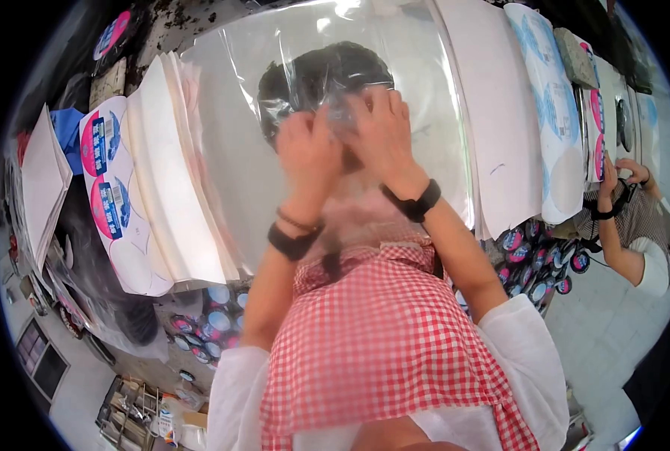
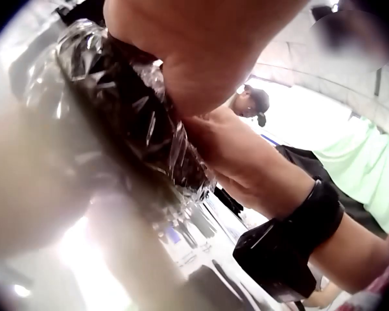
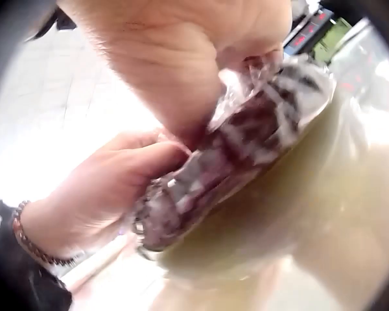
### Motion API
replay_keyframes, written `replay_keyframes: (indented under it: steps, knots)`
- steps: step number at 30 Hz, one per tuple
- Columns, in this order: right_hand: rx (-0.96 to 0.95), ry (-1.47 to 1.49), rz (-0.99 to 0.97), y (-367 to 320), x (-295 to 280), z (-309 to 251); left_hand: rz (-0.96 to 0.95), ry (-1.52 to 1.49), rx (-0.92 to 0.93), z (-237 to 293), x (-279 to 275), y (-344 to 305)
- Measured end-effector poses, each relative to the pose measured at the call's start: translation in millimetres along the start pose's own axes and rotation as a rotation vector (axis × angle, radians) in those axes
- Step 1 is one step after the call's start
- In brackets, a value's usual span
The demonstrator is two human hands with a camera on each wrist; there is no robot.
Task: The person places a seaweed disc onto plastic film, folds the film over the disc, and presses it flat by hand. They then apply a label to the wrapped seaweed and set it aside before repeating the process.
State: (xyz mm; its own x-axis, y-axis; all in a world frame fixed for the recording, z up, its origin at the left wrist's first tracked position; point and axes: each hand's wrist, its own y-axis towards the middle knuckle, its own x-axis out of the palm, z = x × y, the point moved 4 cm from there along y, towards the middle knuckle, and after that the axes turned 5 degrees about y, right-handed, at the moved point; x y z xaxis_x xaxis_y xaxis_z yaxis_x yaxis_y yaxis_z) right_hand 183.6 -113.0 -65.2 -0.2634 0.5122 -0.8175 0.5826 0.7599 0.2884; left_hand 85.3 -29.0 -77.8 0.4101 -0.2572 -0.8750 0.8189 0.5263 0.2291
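I hold a large clear plastic bag (image 1: pixel 230 150) up in front of me, with a dark bundle (image 1: pixel 324 75) inside it. My left hand (image 1: pixel 312 128) and right hand (image 1: pixel 376 113) sit side by side and pinch the crinkled plastic over the bundle. In the left wrist view the left hand (image 2: pixel 194 58) grips the plastic-wrapped dark roll (image 2: pixel 129 123), with the right hand (image 2: pixel 240 155) just beyond. From the right wrist, the right hand (image 3: pixel 181 58) pinches the wrapped roll (image 3: pixel 233 149) from above while the left hand (image 3: pixel 110 188) holds its lower end.
Stacks of white card sheets printed with pink and blue circles lie at left (image 1: pixel 117 188) and right (image 1: pixel 553 113). Piles of round badges (image 1: pixel 207 323) (image 1: pixel 538 255) lie below them. Another person (image 1: pixel 635 218) works at the far right.
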Motion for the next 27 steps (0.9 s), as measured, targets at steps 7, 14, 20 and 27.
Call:
replay_keyframes:
  steps: [7, 14, 20, 27]
  knots:
    - [0.056, 0.325, -0.136, 16.1, 6.0, 24.3, -0.040, -0.236, 0.034, -17.0, -10.3, 13.9]
    - [-0.299, 0.180, -0.101, 42.2, -7.4, 12.1, 0.021, -0.030, 0.359, -24.9, -28.5, 46.7]
    - [-0.237, 0.188, -0.204, 37.8, 9.9, 21.9, 0.153, -0.290, 0.246, -34.0, -21.3, 48.5]
    - [-0.349, 0.125, -0.168, 56.2, -4.5, 11.0, -0.168, -0.358, 0.345, -45.5, -8.2, 60.6]
